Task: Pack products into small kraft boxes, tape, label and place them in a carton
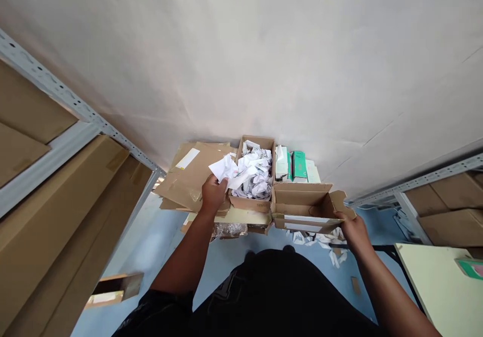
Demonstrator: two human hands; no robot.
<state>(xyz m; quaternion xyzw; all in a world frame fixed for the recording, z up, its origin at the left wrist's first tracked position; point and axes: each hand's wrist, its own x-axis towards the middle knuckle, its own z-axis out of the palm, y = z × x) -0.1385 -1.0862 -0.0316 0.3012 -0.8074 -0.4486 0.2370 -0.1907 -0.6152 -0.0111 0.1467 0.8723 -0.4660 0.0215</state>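
Observation:
My left hand [214, 193] is closed on crumpled white paper [223, 168], at the left edge of a cardboard box [249, 204] heaped with more crumpled paper [254, 168]. At the right, my right hand [353, 229] grips the end flap of a second cardboard box [302, 210]. That box stands open at the top, and its visible inside is bare brown cardboard. White labels show on its near side. Flattened cardboard sheets [204, 163] lie stacked left of the paper-filled box.
Green and white cartons [300, 166] stand against the wall behind the second box. Shelving with large boxes [56, 216] rises at left, with more boxes [453, 226] at right. Paper scraps [320, 241] litter the blue floor. A pale table [433, 281] stands at lower right.

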